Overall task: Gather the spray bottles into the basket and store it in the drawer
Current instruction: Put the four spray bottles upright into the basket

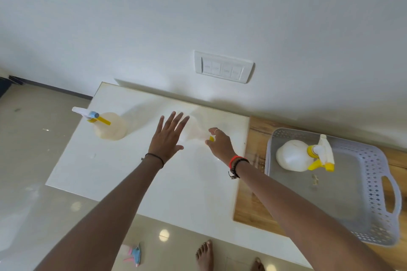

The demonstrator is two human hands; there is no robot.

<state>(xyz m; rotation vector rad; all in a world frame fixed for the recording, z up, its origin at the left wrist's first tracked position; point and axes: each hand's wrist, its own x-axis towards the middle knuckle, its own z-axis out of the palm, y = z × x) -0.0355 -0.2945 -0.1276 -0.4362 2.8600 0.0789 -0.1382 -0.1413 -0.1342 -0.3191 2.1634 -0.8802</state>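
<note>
1. Between the two hands, near the back of the white surface (136,174), a pale spray bottle (193,132) is blurred and hard to read; its body shows as a whitish shape just beyond the left hand's fingertips.
2. The right hand (218,142) is curled around the bottle's neck, where a bit of yellow shows between thumb and fingers; it looks closed on it, though blur hides the exact contact.
3. The left hand (168,136) is spread flat, fingers apart, holding nothing, just beside or against the bottle's body; I cannot tell which.
4. The bottle's long axis seems to run left to right, body toward the left hand, head toward the right.
5. The grey basket (374,185) lies to the right on a wooden top (248,204), already holding one white bottle with yellow trigger (295,156). The right hand is the nearer one, so the carry likely goes rightward.
6. A cream bottle with blue-and-yellow head (110,126) stands well apart to the left, nearer the left hand.
7. On the floor below, a pink-and-blue sprayer (134,255) lies near the bare feet.
</note>
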